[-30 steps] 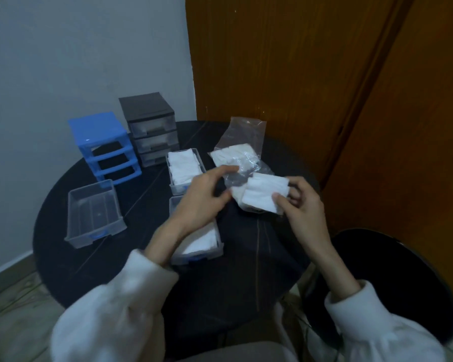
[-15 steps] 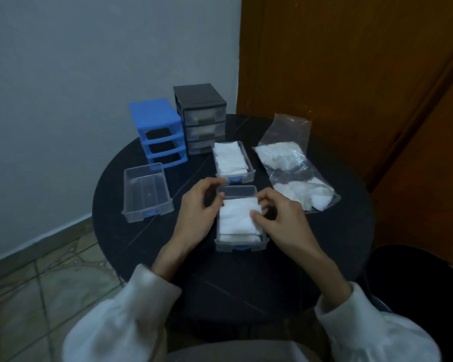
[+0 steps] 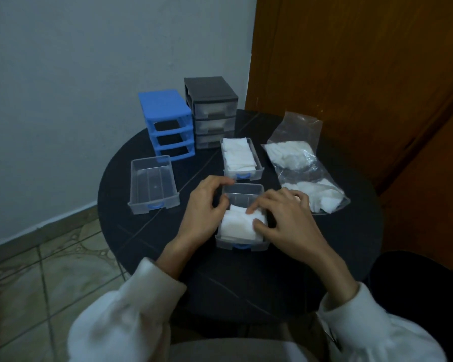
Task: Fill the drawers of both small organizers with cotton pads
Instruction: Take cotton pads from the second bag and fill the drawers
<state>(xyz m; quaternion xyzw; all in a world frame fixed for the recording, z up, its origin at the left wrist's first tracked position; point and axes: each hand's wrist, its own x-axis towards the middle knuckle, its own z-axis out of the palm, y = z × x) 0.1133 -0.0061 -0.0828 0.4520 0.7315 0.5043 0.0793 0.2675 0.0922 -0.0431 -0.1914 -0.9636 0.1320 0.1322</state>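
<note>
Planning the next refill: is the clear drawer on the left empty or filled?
Empty. The left clear drawer shows only its bare ribbed bottom, no cotton pads; neither hand touches it.

A round black counter (image 3: 246,288) stands by a grey wall (image 3: 89,61), a wooden door (image 3: 351,74) and tiled floor (image 3: 37,278).

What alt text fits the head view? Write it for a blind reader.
Both hands, left hand and right hand, press cotton pads into a clear drawer on a round black table. Nearby: a full drawer, an empty drawer, two organizers.
</note>
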